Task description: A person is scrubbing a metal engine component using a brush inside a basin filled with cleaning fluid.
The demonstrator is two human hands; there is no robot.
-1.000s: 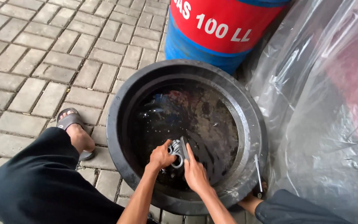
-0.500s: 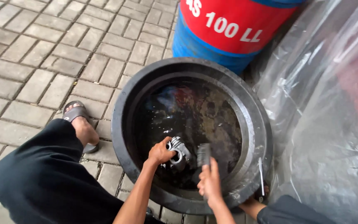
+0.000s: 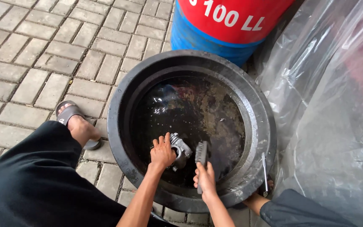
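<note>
Inside round black plastic basin point(image 3: 148, 80) of dark liquid: left hand point(image 3: 162, 152) fingers closed around grey metal engine part point(image 3: 180, 149), near front wall. Right hand point(image 3: 206, 178) grips dark bristle brush point(image 3: 201, 154) just beside part. Thin metal tool point(image 3: 264, 173) lies on basin rim, right side.

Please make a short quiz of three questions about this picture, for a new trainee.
1. True or false: the left hand holds a metal part in the black basin.
2. What does the right hand hold? A) a brush B) a sponge C) a hose
3. What thin metal tool lies on the basin's rim at the right?

Key:
1. True; the basin holds dark liquid.
2. A, the brush.
3. A slim metal tool; its exact kind is too small to tell.
</note>
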